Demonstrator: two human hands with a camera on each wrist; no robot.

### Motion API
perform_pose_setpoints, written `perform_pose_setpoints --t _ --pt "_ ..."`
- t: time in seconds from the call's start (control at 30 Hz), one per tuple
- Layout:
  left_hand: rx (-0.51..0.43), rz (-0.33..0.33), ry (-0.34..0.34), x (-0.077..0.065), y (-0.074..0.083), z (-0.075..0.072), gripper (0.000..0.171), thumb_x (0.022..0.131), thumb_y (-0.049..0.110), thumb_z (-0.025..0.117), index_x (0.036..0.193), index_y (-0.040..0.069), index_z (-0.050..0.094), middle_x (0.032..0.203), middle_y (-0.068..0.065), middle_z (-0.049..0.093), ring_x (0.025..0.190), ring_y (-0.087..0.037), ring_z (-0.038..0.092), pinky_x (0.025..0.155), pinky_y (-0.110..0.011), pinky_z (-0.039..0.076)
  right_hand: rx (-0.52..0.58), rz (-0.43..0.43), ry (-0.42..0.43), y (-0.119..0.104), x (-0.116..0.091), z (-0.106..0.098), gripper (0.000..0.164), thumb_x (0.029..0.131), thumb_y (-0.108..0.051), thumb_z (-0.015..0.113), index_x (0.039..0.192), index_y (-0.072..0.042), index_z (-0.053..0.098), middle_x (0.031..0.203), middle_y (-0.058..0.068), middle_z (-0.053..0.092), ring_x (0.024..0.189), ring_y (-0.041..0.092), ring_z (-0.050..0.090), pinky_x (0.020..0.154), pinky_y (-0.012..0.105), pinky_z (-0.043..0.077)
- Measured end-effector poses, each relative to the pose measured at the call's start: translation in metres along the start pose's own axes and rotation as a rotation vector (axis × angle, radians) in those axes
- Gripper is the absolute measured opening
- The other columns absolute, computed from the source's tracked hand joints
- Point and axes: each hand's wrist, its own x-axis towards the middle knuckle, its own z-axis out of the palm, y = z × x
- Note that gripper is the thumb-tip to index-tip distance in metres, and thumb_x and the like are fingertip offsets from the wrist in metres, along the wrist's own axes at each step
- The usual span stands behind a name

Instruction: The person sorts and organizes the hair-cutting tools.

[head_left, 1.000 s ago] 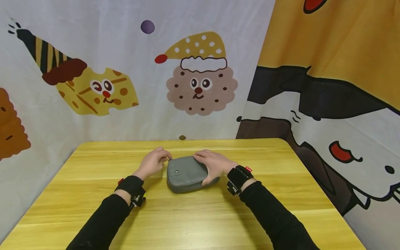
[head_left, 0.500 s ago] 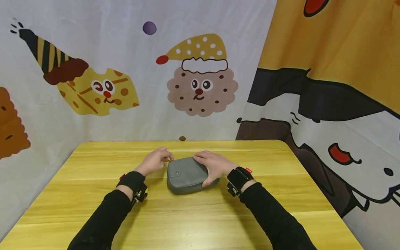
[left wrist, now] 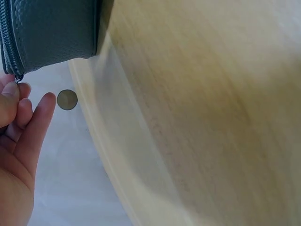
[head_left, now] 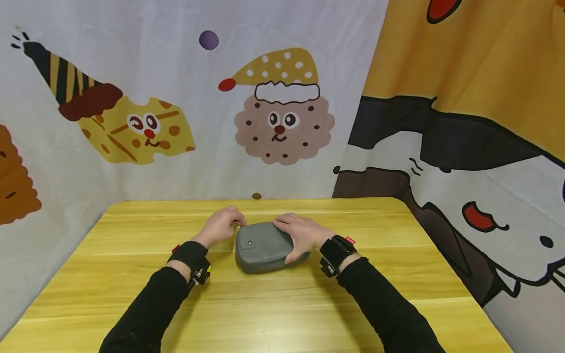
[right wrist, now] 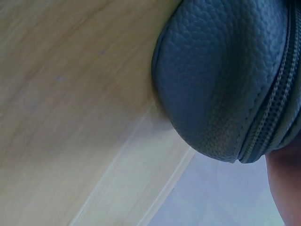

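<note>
A grey leather-look zip pouch (head_left: 265,247) lies on the wooden table, a small snap stud near its left end. At its far left corner, my left hand (head_left: 220,227) pinches the zipper pull (left wrist: 18,79) between thumb and index finger; the other fingers spread loosely in the left wrist view. My right hand (head_left: 304,230) grips the pouch's right end, thumb on the near side and fingers over the far side. The closed-looking zipper teeth (right wrist: 275,94) run along the pouch's edge in the right wrist view, where only part of that hand shows.
The yellow wood-grain table (head_left: 282,314) extends around the pouch on all sides. Behind it hangs a white cloth (head_left: 176,181) printed with cartoon food, with another cartoon-printed cloth (head_left: 441,196) at the right.
My left hand has shifted slightly to the right along the pouch's far left corner, keeping its pinch. The right hand and the pouch stay nearly in place.
</note>
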Motion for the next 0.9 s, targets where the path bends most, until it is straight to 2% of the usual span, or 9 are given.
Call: perform_pose_setpoints --t 0.2,0.4,0.63,0.77,0.9 --pt "0.028 0.031 0.024 0.006 0.003 0.005 0.029 0.087 -0.014 0.062 0.089 0.011 0.076 0.083 0.001 0.056 0.078 -0.019 0.057 0.072 -0.035 0.052 -0.034 0.020 -0.008 -0.001 -0.001 0.000 0.112 0.068 -0.061 0.082 0.153 -0.006 0.035 0.154 0.012 0.037 0.142 0.027 0.033 0.112 0.038 0.034" --pt "0.055 0.054 0.029 0.015 0.004 0.010 0.030 0.084 -0.015 0.065 0.086 0.012 0.076 0.081 0.001 0.056 0.075 -0.017 0.055 0.069 -0.033 0.051 -0.033 0.024 -0.018 -0.001 0.000 0.000 0.113 0.068 -0.062 0.081 0.153 -0.006 0.034 0.154 0.011 0.037 0.142 0.026 0.033 0.113 0.036 0.033" --pt "0.051 0.029 0.014 0.016 0.004 0.007 0.027 0.088 -0.011 0.063 0.087 0.012 0.077 0.084 0.000 0.059 0.077 -0.018 0.056 0.071 -0.034 0.051 -0.031 0.021 -0.008 -0.002 0.002 0.000 0.112 0.068 -0.060 0.083 0.153 -0.005 0.035 0.154 0.012 0.037 0.142 0.027 0.032 0.112 0.038 0.034" --pt "0.065 0.020 0.002 0.014 0.006 0.007 0.024 0.088 -0.010 0.065 0.092 0.011 0.077 0.088 -0.002 0.061 0.081 -0.020 0.059 0.075 -0.035 0.053 -0.035 0.013 -0.004 -0.003 0.001 0.000 0.112 0.069 -0.059 0.083 0.152 -0.003 0.035 0.154 0.015 0.036 0.142 0.029 0.032 0.112 0.039 0.034" --pt "0.061 0.013 0.014 0.010 0.010 0.007 0.019 0.093 -0.005 0.063 0.105 0.005 0.074 0.096 -0.007 0.063 0.089 -0.024 0.063 0.081 -0.039 0.054 -0.037 0.015 0.009 -0.003 0.001 0.002 0.112 0.069 -0.060 0.082 0.152 -0.002 0.035 0.154 0.015 0.036 0.142 0.030 0.032 0.113 0.040 0.033"
